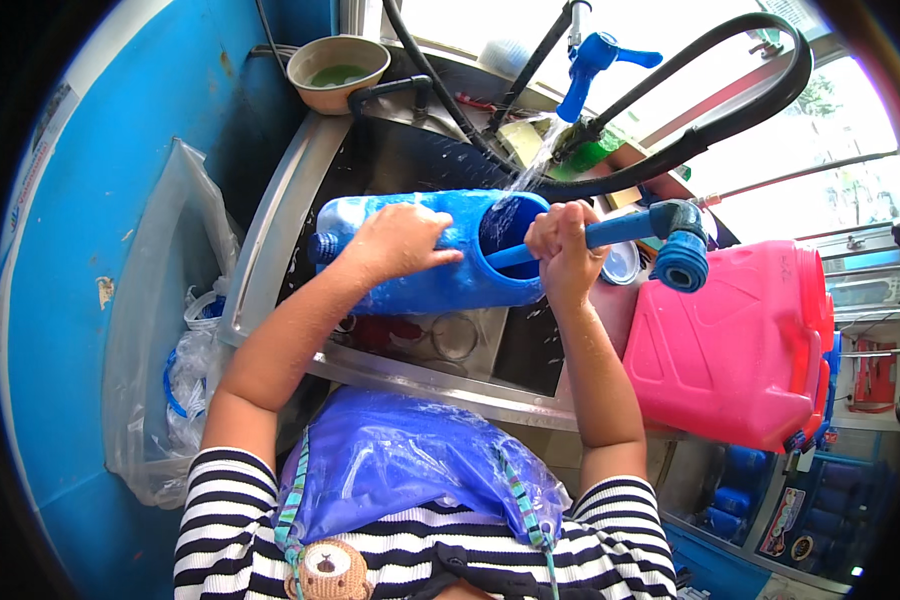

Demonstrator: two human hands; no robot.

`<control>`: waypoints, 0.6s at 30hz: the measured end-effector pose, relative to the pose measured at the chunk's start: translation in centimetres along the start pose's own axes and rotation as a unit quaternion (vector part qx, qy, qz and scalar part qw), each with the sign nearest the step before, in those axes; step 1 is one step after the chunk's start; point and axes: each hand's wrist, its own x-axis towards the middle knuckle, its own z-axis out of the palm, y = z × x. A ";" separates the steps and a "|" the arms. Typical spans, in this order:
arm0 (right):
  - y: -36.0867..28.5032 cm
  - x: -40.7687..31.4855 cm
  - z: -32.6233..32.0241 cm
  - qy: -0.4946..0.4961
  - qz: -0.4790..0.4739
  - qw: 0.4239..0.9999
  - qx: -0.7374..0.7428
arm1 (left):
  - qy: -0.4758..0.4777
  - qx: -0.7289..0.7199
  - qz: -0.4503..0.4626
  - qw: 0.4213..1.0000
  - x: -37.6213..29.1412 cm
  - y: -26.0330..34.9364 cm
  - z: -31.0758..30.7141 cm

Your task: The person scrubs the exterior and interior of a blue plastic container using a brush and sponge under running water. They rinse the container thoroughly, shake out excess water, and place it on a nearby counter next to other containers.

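Observation:
A blue plastic water container lies on its side over the sink, its wide round opening facing right. My left hand rests on its upper side, fingers spread. My right hand is closed around a blue plastic pipe with an elbow fitting at its outer end; the pipe's other end is inside the opening. Water streams from the blue faucet toward the opening, splashing at its rim.
A stainless steel sink rim surrounds the basin. A pink jerrycan stands at right. A black hose loops above. A bowl sits at the back left, and a clear plastic bag hangs by the blue wall.

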 end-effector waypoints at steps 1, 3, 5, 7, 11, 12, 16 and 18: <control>-0.9 0.2 0.3 -0.018 0.016 1.000 -0.012 | 0.005 0.002 0.008 1.000 0.0 -0.5 0.3; -3.2 1.7 0.3 -0.055 0.032 0.997 -0.052 | 0.018 0.002 0.006 1.000 -0.5 -0.7 0.4; -6.3 3.9 0.0 -0.069 0.061 0.984 -0.155 | 0.024 -0.007 0.004 1.000 -0.6 -0.8 0.0; -5.8 4.3 0.5 -0.059 0.080 0.980 -0.174 | -0.005 -0.012 0.003 1.000 -0.3 0.8 0.2; -3.8 3.9 1.1 -0.022 0.058 0.988 -0.138 | -0.025 0.007 0.033 0.999 0.9 2.7 -0.1; -3.4 3.8 1.1 0.002 0.018 0.987 -0.161 | -0.023 0.011 0.032 0.999 1.3 3.1 -0.2; -4.0 2.6 -1.5 0.154 -0.032 0.986 -0.059 | -0.007 0.015 0.029 0.999 1.7 3.5 0.5; -1.0 0.7 -3.7 0.230 -0.029 0.973 -0.002 | 0.003 0.020 0.036 0.999 1.8 3.2 0.3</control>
